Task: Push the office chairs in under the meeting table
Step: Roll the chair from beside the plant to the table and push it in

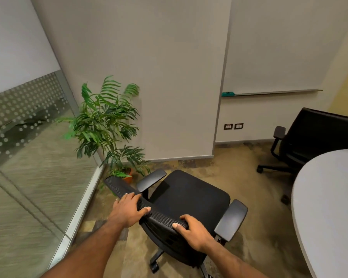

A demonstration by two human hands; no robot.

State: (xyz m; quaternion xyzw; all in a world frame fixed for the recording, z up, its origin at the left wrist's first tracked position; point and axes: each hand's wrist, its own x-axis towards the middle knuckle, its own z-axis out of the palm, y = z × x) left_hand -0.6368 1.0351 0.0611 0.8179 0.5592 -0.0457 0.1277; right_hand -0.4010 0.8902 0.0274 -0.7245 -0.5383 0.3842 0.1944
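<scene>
At six o'clock, the left hand and right hand each clamp the mesh backrest of a black office chair, fingers curled over its top edge. The chair stands apart from the white meeting table at three o'clock. A second office chair sits at two o'clock and a potted palm at eleven.

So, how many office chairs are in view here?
2. The near chair is in the middle, its backrest gripped by the left hand and right hand. The far chair is at right, beyond the table. Others may be out of view.
</scene>
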